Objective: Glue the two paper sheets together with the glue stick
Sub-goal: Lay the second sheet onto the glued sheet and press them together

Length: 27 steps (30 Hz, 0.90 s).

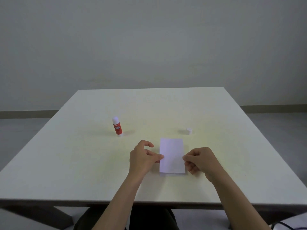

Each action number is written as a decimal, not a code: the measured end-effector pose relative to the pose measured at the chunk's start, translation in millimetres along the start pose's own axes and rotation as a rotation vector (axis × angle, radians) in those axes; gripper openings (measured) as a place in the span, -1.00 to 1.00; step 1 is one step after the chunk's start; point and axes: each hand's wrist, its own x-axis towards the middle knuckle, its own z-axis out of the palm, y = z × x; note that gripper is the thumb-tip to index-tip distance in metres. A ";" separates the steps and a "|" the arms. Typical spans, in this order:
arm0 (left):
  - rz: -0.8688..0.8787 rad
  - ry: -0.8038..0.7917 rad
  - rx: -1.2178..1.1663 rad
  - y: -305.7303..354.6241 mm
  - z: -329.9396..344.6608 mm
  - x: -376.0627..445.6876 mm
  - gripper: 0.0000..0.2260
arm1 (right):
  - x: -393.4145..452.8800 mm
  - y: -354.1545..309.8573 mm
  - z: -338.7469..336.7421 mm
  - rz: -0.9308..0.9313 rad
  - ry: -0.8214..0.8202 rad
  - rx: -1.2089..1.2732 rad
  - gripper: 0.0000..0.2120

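Observation:
A white paper sheet (172, 155) lies over a second sheet (172, 174), whose edge peeks out along the near side. My left hand (143, 159) pinches the top sheet's left edge with thumb and fingertips. At the right edge, my right hand (200, 161) pinches it the same way. A red and white glue stick (117, 126) stands upright on the table at the far left of the paper, uncapped, with its white glue tip showing. Its white cap (189, 131) sits apart, just beyond the paper to the right.
The white table (66, 163) stretches wide around the paper, with its near edge just above my forearms. A bare wall stands behind the far edge. A dark cable (285, 225) shows at the bottom right, below the table.

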 end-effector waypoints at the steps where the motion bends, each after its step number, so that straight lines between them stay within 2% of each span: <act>1: -0.002 -0.001 0.007 -1.6 0.0 -0.9 -0.66 | -0.1 1.1 1.3 -0.001 0.000 -0.013 -0.84; 27: 0.014 -0.012 0.068 -4.6 3.2 -2.5 -0.67 | -2.3 -0.6 6.7 -0.015 0.037 -0.195 -0.87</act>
